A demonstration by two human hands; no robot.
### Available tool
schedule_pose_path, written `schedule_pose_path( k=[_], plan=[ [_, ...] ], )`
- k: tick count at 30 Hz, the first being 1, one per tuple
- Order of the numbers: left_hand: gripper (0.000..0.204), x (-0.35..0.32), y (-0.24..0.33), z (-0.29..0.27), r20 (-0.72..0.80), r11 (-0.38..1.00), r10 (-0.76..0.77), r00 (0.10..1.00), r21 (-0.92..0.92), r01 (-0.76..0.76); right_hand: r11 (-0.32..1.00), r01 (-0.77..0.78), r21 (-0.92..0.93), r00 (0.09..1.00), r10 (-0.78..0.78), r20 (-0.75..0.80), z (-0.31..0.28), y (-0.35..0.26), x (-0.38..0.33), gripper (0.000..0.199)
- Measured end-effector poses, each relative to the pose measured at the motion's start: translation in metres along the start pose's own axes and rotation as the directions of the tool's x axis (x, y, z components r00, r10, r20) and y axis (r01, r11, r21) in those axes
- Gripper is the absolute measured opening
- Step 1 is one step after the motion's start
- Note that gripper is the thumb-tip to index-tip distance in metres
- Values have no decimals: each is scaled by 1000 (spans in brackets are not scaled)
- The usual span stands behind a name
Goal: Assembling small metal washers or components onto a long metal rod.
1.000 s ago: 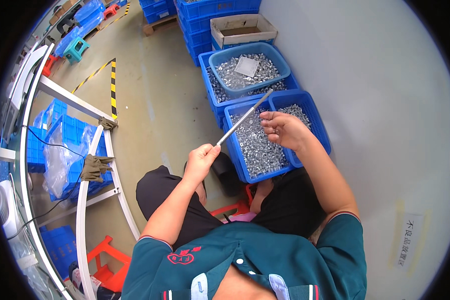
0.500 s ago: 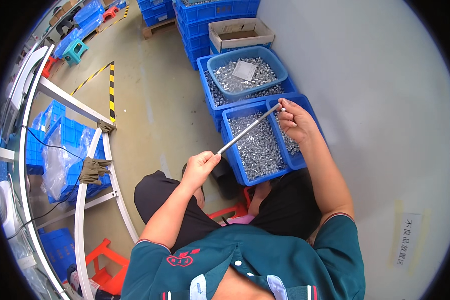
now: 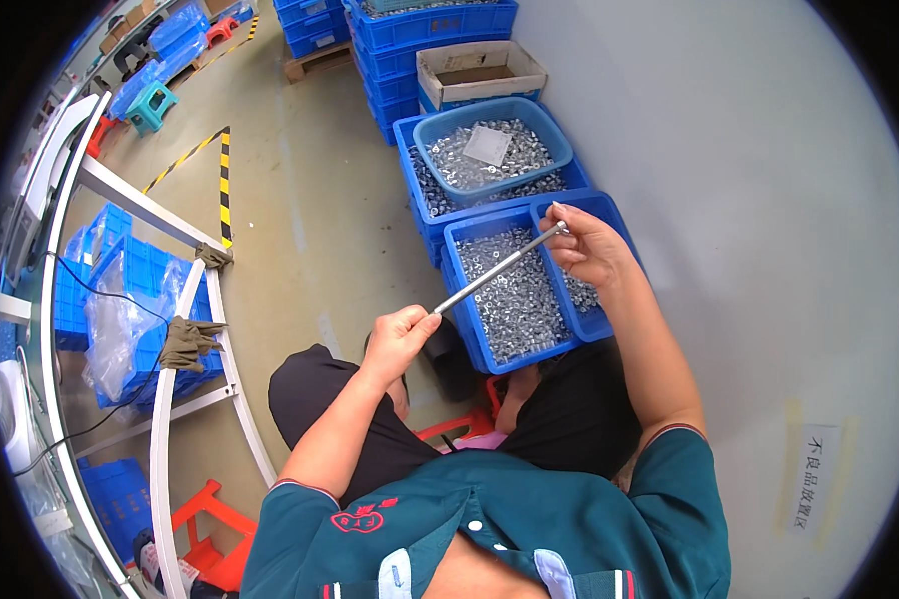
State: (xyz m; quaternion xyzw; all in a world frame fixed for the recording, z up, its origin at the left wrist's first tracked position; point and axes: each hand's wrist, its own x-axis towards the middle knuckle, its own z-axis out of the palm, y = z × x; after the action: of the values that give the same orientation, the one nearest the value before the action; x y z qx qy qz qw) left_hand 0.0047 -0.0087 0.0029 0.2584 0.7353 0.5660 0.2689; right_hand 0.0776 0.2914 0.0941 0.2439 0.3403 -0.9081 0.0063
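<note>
My left hand (image 3: 400,337) is closed around the near end of a slim silver metal rod (image 3: 497,271), which slants up to the right in front of me. At the rod's far end is my right hand (image 3: 591,246), its fingers bent around the tip. A small silver metal piece (image 3: 561,228) shows there by the fingers; its exact shape is too small to tell. Beneath the rod stands a blue bin (image 3: 531,356) of small silver metal parts that look like nuts. A second, narrower blue bin (image 3: 595,326) with similar parts sits under my right hand.
Beyond the bins, a light-blue tub (image 3: 565,150) of metal parts rests on a larger blue crate (image 3: 410,170). A cardboard box (image 3: 529,70) and stacked blue crates (image 3: 390,65) stand farther back. The wall (image 3: 729,200) rises on the right; a white-framed table (image 3: 160,439) is at left.
The rod's far end has dropped slightly, and my right fingers have shifted at its tip, showing the small metal piece there. My left hand keeps its grip almost unmoved.
</note>
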Motion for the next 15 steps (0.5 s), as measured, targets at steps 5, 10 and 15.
schedule_pose_path(
  k=[5,10,15],
  plan=[
    [32,1,0,4,0,999,-42,999,-19,42,997,70,-27,998,-70,7,4,12,-1,23],
    [34,6,-6,3,35,993,-94,995,-71,96,981,36,-190,993,-56,-105,28,21,-7,39],
    [37,8,-8,2,0,988,-76,997,-137,75,990,22,-138,987,-44,-156,20,16,-13,27]
  ],
)
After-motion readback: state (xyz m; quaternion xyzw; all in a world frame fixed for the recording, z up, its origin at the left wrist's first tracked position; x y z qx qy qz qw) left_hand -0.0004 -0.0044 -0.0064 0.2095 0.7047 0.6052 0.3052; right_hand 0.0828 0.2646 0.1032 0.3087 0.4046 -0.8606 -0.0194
